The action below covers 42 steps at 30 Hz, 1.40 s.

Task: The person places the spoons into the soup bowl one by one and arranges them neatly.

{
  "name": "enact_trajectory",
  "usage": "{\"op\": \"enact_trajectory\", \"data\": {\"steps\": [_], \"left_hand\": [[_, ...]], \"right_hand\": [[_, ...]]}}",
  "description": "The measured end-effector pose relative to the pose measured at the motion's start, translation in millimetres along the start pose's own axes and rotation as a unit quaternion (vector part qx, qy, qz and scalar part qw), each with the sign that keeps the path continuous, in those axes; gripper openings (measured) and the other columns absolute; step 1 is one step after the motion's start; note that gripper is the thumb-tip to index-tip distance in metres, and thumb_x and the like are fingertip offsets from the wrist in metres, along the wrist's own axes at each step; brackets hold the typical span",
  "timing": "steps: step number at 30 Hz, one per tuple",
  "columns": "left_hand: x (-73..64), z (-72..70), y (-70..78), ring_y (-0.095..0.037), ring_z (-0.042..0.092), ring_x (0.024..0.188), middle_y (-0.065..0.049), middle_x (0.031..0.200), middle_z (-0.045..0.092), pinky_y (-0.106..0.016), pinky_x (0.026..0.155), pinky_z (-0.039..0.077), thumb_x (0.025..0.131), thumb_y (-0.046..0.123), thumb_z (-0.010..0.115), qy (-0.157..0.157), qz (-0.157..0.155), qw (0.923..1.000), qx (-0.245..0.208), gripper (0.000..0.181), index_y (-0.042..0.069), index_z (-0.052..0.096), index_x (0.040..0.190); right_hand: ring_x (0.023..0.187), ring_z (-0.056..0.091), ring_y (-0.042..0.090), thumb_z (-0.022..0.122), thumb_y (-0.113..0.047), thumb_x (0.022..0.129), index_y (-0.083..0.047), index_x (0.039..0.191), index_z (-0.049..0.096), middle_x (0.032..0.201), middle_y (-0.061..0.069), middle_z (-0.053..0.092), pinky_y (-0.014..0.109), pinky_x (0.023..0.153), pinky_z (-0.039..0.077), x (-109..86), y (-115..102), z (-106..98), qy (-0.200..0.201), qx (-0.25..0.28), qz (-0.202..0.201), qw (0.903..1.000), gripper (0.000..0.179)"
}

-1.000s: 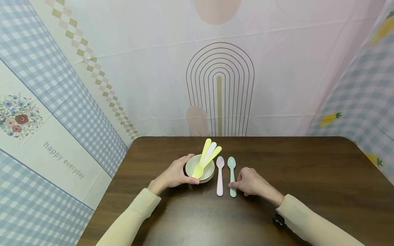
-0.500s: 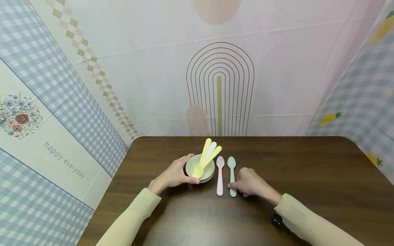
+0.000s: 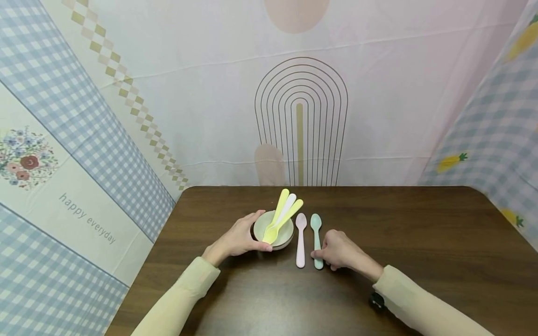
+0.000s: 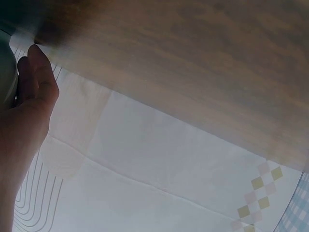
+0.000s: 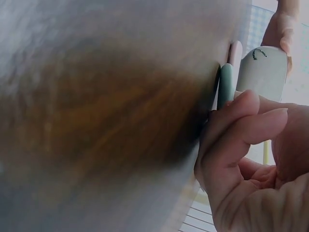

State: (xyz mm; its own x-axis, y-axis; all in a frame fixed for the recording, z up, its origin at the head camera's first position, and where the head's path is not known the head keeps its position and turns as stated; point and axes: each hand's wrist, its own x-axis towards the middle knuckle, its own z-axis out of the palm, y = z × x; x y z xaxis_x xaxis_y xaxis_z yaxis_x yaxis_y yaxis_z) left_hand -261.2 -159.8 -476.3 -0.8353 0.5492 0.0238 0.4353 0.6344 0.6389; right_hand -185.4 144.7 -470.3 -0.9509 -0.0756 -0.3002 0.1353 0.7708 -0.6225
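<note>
My left hand [image 3: 241, 235] grips a small pale bowl [image 3: 287, 237] from its left side, with the thumb along the near rim. Inside the bowl lean two yellow spoons [image 3: 292, 211] and a white spoon [image 3: 287, 206], handles pointing up and to the right. Beside the bowl a pink spoon [image 3: 300, 247] lies on the table, handle toward me. To the right of it lies a mint green spoon [image 3: 316, 233], whose handle my right hand [image 3: 341, 250] pinches. In the right wrist view, the green handle [image 5: 225, 87] meets curled fingers [image 5: 227, 135].
The dark wooden table [image 3: 420, 233] extends to both sides and to a far edge. Behind it hangs a pale printed cloth [image 3: 210, 116]. Checked cloth [image 3: 63, 93] covers the left side, with more at the right. A black object [image 3: 377, 301] shows under the right sleeve.
My right wrist and sleeve have shifted slightly to the left. The left hand, the bowl and the spoons look unchanged.
</note>
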Motion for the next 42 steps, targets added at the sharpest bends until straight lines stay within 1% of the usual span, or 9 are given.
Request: {"op": "enact_trajectory", "data": {"steps": [8,13,17,24,34,42], "left_hand": [[0.8,0.7,-2.0,-0.040,0.052,0.154,-0.021,0.168,0.051,-0.058,0.128,0.043,0.078,0.044,0.099,0.002,0.000,1.0000,0.004,0.115,0.000,0.040,0.166],[0.7,1.0,-2.0,-0.039,0.052,0.154,-0.021,0.168,0.051,-0.058,0.128,0.043,0.078,0.044,0.099,0.001,-0.001,1.0000,0.003,0.114,0.000,0.040,0.166],[0.8,0.8,-1.0,-0.040,0.052,0.154,-0.021,0.167,0.051,-0.058,0.127,0.043,0.078,0.044,0.099,0.000,0.001,1.0000,0.002,0.114,0.000,0.040,0.166],[0.8,0.1,0.2,-0.040,0.052,0.153,-0.021,0.167,0.052,-0.058,0.127,0.044,0.078,0.044,0.099,0.001,0.002,1.0000,0.007,0.114,0.000,0.041,0.166],[0.8,0.3,-1.1,-0.037,0.055,0.151,-0.019,0.165,0.055,-0.056,0.126,0.045,0.078,0.044,0.099,-0.001,0.004,1.0000,0.004,0.113,0.001,0.041,0.166],[0.7,0.5,-1.8,-0.039,0.052,0.154,-0.020,0.167,0.051,-0.058,0.128,0.043,0.078,0.044,0.099,0.001,0.000,1.0000,0.005,0.114,0.001,0.041,0.166]], "right_hand": [[0.041,0.057,0.008,0.085,-0.018,0.094,-0.009,0.063,0.066,0.053,0.000,0.061,0.021,0.044,0.047,-1.2,-0.9,3.4,0.001,0.011,0.001,0.9999,0.037],[0.041,0.056,0.007,0.084,-0.017,0.095,-0.009,0.063,0.065,0.055,0.000,0.062,0.021,0.044,0.048,0.2,-1.3,4.9,-0.003,0.020,0.004,0.9998,0.038],[0.041,0.055,0.006,0.083,-0.015,0.095,-0.009,0.064,0.064,0.054,0.001,0.062,0.020,0.044,0.048,-1.2,-0.8,4.1,-0.008,0.029,-0.001,0.9995,0.037],[0.040,0.056,0.005,0.081,-0.014,0.096,-0.007,0.066,0.064,0.055,0.002,0.065,0.022,0.044,0.053,-2.3,0.9,3.2,-0.012,0.043,-0.007,0.9990,0.034],[0.039,0.057,0.004,0.079,-0.012,0.096,-0.006,0.066,0.064,0.054,0.001,0.061,0.022,0.044,0.053,-2.4,2.0,3.6,-0.017,0.061,-0.003,0.9980,0.034],[0.040,0.060,0.005,0.078,-0.011,0.097,-0.006,0.067,0.065,0.056,0.002,0.061,0.023,0.045,0.054,-3.2,3.1,1.7,-0.021,0.089,0.002,0.9958,0.033]]}}
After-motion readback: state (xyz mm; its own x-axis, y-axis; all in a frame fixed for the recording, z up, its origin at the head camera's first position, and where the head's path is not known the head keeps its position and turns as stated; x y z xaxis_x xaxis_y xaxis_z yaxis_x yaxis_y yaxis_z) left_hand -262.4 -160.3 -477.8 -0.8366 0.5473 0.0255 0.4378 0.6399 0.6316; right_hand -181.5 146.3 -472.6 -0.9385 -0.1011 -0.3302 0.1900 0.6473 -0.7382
